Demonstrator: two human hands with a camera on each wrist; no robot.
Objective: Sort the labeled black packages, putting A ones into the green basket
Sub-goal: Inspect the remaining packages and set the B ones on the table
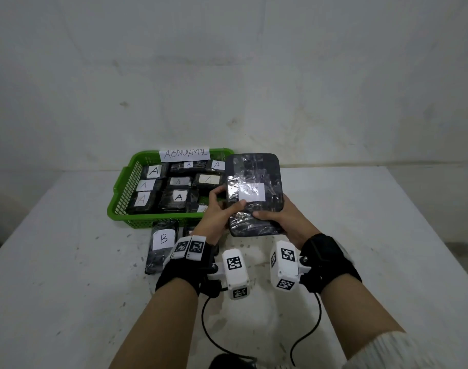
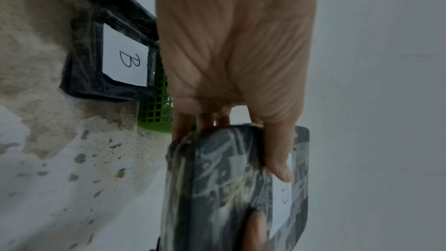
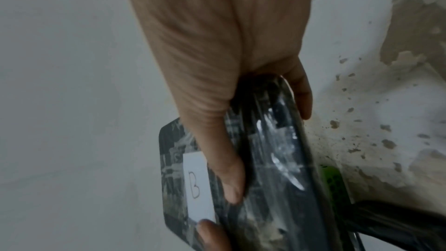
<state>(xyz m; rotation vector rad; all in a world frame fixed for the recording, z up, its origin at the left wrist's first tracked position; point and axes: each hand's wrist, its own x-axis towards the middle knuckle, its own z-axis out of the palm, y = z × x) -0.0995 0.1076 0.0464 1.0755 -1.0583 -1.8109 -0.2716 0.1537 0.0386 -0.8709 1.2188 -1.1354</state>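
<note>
Both hands hold one large black package (image 1: 255,182) tilted up above the table, just right of the green basket (image 1: 120,198). My left hand (image 1: 223,209) grips its left edge, thumb on the front by the white label (image 1: 252,192). My right hand (image 1: 279,218) grips the lower right edge, thumb on the front. In the right wrist view that label (image 3: 196,186) reads B, and my right hand (image 3: 217,83) wraps the package (image 3: 272,159). In the left wrist view my left hand (image 2: 241,93) pinches the same package (image 2: 217,188). Several A-labelled packages (image 1: 178,197) lie in the basket.
A black package labelled B (image 1: 162,246) lies on the white table (image 1: 374,249) just in front of the basket, and another one (image 1: 187,231) sits partly hidden under my left wrist. The basket carries a paper sign reading ABNORMAL (image 1: 184,153). A grey wall stands behind the table.
</note>
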